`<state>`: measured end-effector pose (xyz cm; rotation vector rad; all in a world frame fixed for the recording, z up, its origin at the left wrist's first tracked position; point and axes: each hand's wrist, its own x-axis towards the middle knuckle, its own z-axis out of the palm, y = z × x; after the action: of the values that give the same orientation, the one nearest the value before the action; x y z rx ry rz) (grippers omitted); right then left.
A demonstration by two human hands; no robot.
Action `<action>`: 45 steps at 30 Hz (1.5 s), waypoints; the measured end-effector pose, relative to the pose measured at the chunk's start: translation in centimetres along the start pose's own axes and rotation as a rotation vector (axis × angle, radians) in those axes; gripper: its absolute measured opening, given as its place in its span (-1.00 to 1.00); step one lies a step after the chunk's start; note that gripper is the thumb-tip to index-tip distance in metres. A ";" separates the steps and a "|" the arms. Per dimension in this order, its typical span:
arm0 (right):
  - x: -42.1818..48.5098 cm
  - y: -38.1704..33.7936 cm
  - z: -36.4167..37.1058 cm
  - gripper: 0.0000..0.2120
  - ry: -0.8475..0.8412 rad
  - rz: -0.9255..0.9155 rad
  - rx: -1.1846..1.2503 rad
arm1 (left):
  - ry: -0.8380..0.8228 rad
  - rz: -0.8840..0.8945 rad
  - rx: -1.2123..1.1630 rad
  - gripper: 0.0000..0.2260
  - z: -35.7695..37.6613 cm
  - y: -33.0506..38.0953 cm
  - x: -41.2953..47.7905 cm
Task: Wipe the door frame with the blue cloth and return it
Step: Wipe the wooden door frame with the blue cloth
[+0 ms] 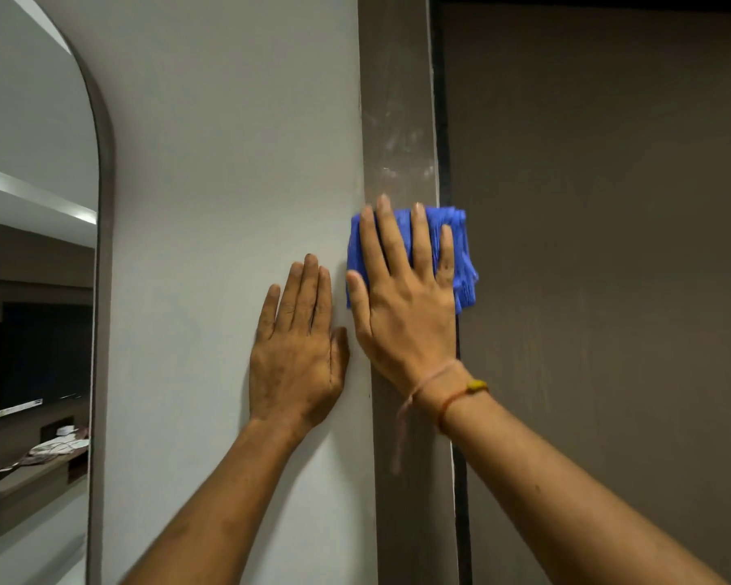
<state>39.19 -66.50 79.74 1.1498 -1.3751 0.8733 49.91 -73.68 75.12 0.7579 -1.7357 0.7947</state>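
Cloth [461,263] lies under right hand [401,297], against door frame [397,120].

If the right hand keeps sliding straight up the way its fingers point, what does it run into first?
Nothing blocks it as far as the picture shows. The right hand presses the blue cloth flat on the door frame, and the bare frame strip runs up, streaked, to the picture's top edge.

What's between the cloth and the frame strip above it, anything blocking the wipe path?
Nothing visible. The right hand presses the blue cloth flat on the door frame; the strip above is bare, only smeared. The left hand rests on the wall, beside the frame.
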 end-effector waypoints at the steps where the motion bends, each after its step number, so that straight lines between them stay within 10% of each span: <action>1: -1.2 0.0 0.0 -0.42 -0.012 -0.011 -0.015 | -0.003 0.017 -0.006 -0.45 -0.2 0.0 0.4; 23: 15.5 2.4 -1.9 -0.44 0.032 -0.054 0.015 | 0.113 -0.056 -0.019 -0.45 -1.0 -0.1 8.3; 45: 7.6 3.0 -0.7 -0.42 0.043 -0.090 0.045 | 0.097 -0.043 0.019 -0.45 -0.8 -1.2 7.4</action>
<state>36.93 -66.24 87.60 1.2115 -1.2650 0.8628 49.38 -74.54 82.55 0.7548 -1.6228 0.8069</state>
